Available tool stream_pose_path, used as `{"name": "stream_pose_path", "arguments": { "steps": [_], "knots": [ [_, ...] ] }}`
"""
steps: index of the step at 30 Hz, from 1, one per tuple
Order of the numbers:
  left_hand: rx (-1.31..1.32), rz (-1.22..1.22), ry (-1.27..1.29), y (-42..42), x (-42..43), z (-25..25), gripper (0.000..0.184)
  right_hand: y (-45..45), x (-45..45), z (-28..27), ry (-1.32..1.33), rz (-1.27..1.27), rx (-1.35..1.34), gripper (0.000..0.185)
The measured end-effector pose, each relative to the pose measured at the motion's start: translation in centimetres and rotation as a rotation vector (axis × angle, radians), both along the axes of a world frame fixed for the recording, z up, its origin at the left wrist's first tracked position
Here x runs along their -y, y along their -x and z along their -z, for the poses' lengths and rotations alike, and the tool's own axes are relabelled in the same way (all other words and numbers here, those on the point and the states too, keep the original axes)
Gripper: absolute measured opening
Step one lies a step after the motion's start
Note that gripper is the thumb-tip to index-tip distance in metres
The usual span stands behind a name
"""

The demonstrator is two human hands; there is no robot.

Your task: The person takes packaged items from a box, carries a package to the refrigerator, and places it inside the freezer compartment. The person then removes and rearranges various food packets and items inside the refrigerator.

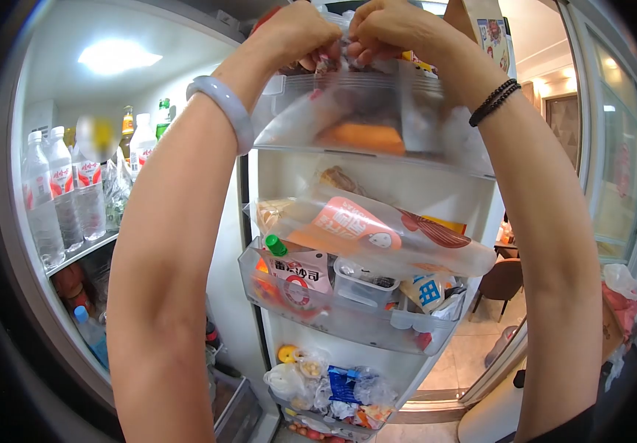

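Both of my hands are raised to the top of the open fridge door, above its upper door bin (296,136). My left hand (305,35), with a pale bangle on the forearm, is closed in a pinch on a clear plastic bag (345,52). Close beside it, my right hand (388,31) has its fingers curled on the same bag. The bag's contents are partly hidden by my fingers. Through the frosted bin front an orange item shows. Below, a clear plastic bag with pink print (366,225) lies across the middle door bin (311,317).
Inside that middle bin are a green-capped ketchup pouch (300,269) and a clear plastic tub (365,284). The lowest bin holds several bagged items (344,384). Water bottles (64,192) stand on the fridge shelf at left. A doorway and a chair (497,284) are at right.
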State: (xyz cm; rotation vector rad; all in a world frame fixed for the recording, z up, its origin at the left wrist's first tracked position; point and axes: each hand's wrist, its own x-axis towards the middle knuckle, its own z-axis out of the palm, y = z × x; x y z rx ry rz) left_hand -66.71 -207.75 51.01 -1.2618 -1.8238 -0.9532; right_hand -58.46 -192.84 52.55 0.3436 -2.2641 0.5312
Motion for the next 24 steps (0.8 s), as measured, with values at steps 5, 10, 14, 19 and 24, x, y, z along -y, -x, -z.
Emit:
{"name": "stream_pose_path", "arguments": {
  "steps": [5,10,14,19,24],
  "knots": [
    [-0.014,-0.022,-0.116,-0.3,0.8,0.6,0.03,1.4,-1.1,0.3,-0.39,-0.104,-0.004,0.031],
    [0.063,-0.002,-0.26,1.2,1.8,0.8,0.028,2.1,-0.9,0.6,-0.544,0.071,-0.176,0.038],
    [-0.048,0.1,-0.284,0.4,1.9,1.6,0.027,2.2,-0.6,0.8,-0.652,0.132,-0.179,0.035],
    [-0.099,0.151,-0.173,-0.7,1.4,2.8,0.026,2.1,0.1,1.0,-0.646,0.222,-0.164,0.029],
    [-0.042,0.146,-0.156,0.1,1.8,3.8,0.025,1.9,-0.1,1.3,-0.587,0.246,-0.29,0.026]
  ]
}}
